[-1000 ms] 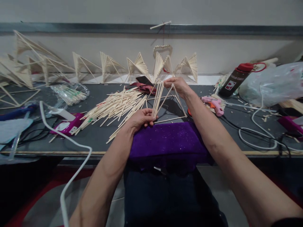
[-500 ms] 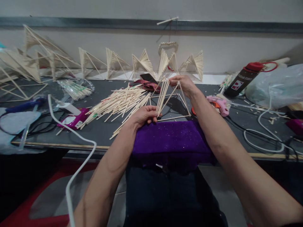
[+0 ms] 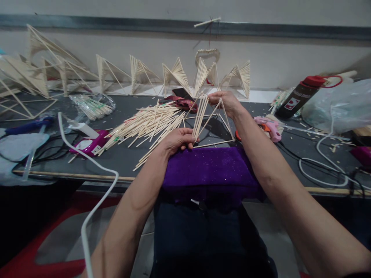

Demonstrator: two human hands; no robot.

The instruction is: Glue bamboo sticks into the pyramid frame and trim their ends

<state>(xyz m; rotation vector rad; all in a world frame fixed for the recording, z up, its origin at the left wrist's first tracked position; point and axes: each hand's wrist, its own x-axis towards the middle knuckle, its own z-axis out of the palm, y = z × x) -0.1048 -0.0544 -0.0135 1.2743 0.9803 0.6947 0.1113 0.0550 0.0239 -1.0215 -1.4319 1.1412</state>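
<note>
A frame of thin wooden sticks stands on the dark table just beyond a purple cloth. Several of its sticks fan upward side by side on the left. My left hand is closed, pinching the foot of those fanned sticks at the frame's near left corner. At their upper end my right hand is closed too, with its fingertips on the stick tops; part of its grip is hidden behind the sticks. A large pile of loose wooden sticks lies to the left of the frame.
Finished stick structures line the wall. On the right are a pink glue gun, a dark bottle with red cap and a white cable. A magenta power adapter and a blue glue gun lie left.
Both hands keep their hold at the two ends of the fanned sticks, with barely any movement. The whole view has shifted very slightly.
</note>
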